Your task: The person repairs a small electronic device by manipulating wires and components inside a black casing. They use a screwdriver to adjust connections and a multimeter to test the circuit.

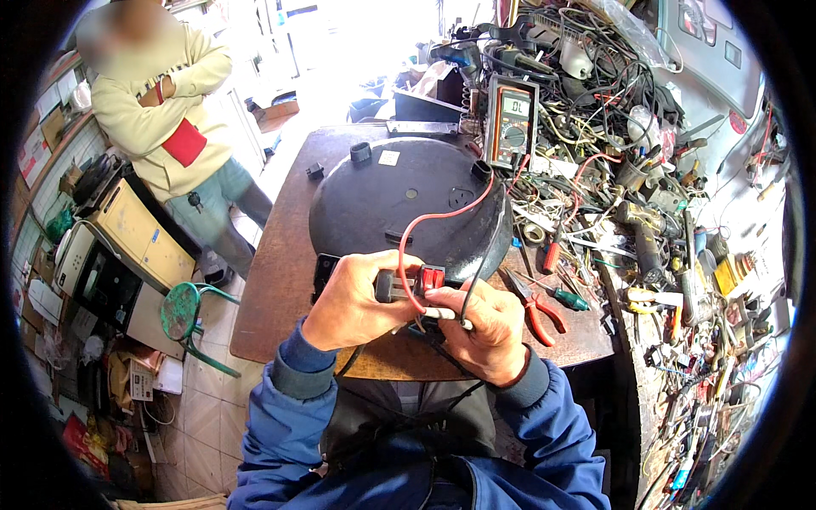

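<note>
My left hand (361, 297) and my right hand (486, 327) meet in front of me, both with closed fingers. Between them is a small switch (432, 278) with a red rocker, next to a dark block (385, 286) in my left fingers. My right thumb presses by the switch, and a pale probe-like stick (444, 314) lies across my right fingers. A red test lead (433, 214) loops down to my left hand; a dark lead (489, 263) reaches my right. Behind them lies a large round black appliance housing (408, 229). A multimeter (512, 123) stands upright beyond it.
Red-handled pliers (541, 319), a green-handled screwdriver (569, 299) and a red-handled tool (552, 255) lie right on the wooden table (268, 323). Tangled cables (586, 110) and parts crowd the right. At left are a green stool (181, 310) and a person (161, 110) with folded arms.
</note>
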`<state>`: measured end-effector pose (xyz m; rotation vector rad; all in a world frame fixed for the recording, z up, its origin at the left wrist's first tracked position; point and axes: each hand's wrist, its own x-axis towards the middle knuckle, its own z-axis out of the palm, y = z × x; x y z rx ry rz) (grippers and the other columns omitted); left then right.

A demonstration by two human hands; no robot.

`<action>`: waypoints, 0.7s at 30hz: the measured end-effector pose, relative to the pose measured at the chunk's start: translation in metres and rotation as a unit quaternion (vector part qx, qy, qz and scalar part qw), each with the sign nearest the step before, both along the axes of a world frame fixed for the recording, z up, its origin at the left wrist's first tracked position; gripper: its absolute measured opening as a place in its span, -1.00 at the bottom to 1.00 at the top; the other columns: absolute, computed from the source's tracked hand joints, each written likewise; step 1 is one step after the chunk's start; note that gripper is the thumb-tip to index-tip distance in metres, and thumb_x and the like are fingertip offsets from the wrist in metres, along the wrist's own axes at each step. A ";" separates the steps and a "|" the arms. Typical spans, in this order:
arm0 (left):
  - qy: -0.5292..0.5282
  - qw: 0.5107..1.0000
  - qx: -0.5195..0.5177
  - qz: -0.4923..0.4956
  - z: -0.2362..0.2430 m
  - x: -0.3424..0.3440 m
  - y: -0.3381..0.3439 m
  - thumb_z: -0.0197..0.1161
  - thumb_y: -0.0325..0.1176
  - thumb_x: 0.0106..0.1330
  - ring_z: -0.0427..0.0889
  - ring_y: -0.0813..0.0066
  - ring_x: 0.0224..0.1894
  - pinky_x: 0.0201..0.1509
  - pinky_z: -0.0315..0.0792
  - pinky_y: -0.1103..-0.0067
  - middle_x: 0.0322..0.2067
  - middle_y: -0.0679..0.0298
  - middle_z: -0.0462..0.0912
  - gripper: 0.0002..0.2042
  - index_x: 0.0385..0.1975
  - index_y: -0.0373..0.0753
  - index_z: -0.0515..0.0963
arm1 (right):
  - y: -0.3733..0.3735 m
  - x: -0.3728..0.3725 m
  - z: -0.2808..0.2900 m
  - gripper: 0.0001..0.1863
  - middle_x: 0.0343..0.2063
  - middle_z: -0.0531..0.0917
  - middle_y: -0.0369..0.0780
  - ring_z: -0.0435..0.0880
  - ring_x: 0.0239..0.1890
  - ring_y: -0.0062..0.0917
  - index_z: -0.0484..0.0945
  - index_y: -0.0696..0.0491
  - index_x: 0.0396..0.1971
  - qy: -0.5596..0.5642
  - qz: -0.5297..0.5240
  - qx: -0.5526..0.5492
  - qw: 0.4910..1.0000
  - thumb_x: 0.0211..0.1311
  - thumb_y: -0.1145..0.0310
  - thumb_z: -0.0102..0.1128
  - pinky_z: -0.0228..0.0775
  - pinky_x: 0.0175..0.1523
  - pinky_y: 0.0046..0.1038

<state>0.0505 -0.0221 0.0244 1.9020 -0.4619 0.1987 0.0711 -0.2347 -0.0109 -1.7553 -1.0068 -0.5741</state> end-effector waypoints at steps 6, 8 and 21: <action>0.017 0.996 0.037 0.085 0.012 -0.018 0.002 0.58 -0.38 0.14 0.62 0.68 -0.27 -0.12 0.55 0.59 -0.36 0.28 0.72 -0.66 -0.14 -0.36 0.66 | -0.022 -0.021 0.010 -0.70 -0.53 0.59 -0.35 0.46 -0.52 -0.71 0.68 0.26 -0.26 0.423 0.170 0.297 0.839 0.56 0.32 0.12 0.22 -0.43 -0.61; -0.008 0.993 0.057 0.102 0.017 -0.034 0.010 0.58 -0.34 0.16 0.58 0.70 -0.32 -0.20 0.50 0.62 -0.38 0.33 0.69 -0.68 -0.17 -0.32 0.65 | -0.031 -0.022 0.010 -0.61 -0.61 0.54 -0.34 0.38 -0.61 -0.70 0.67 0.28 -0.27 0.350 0.116 0.297 0.881 0.58 0.25 0.02 0.22 -0.47 -0.57; 0.089 0.994 0.044 0.044 -0.009 -0.132 0.078 0.55 -0.46 0.22 0.66 0.61 -0.19 -0.23 0.55 0.71 -0.19 0.26 0.68 -0.71 -0.10 -0.32 0.67 | -0.089 -0.008 -0.018 -0.84 -0.40 0.67 -0.13 0.72 -0.38 -0.21 0.74 0.08 -0.28 0.164 -0.129 -0.125 0.970 0.18 0.37 0.52 0.55 -0.27 -0.30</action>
